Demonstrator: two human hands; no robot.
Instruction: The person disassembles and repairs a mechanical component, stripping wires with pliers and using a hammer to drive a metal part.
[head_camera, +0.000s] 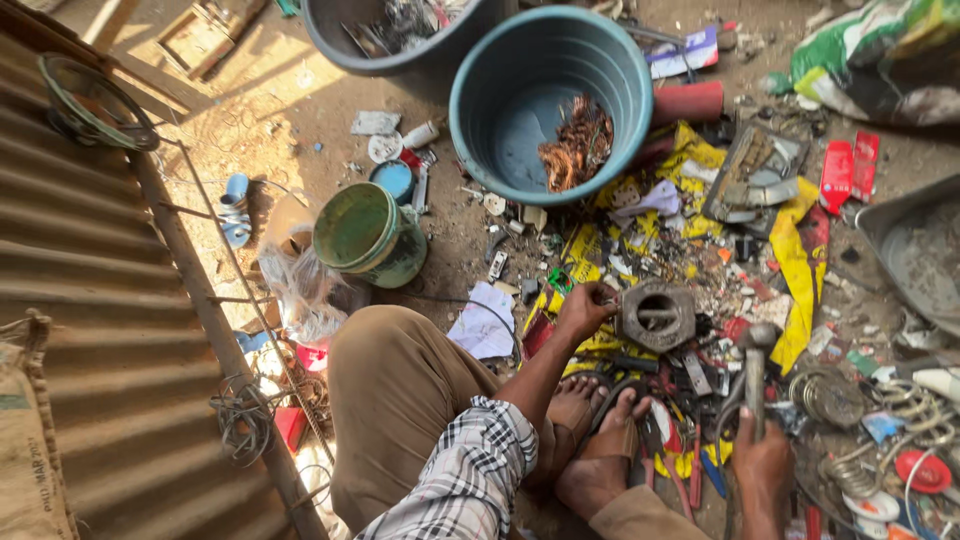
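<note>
Teal plastic tub (480, 110) stands at the top middle of my view, and inside it I see a small heap of copper wire (577, 147) against the right wall; the rest of its floor is bare. Behind it a darker tub (335, 40) holds mixed scrap that I cannot tell apart. To the left, a green paint bucket (368, 235) lies tilted on the dirt, with its lid on. At the right edge a grey metal tray (915, 255) shows only partly.

My left hand (583, 308) grips the left side of a grey metal motor housing (657, 315), fingers curled on its rim. The housing rests on the littered ground just in front of my bare feet (600, 440). My right hand (762, 462) is closed around the handle of a hammer (756, 365), whose head stands just right of the housing, not touching it.

Around the housing lie yellow plastic scraps (800, 260), red pieces, paper and coils of wire (890, 420). A corrugated metal sheet (90, 300) fills the left side.
</note>
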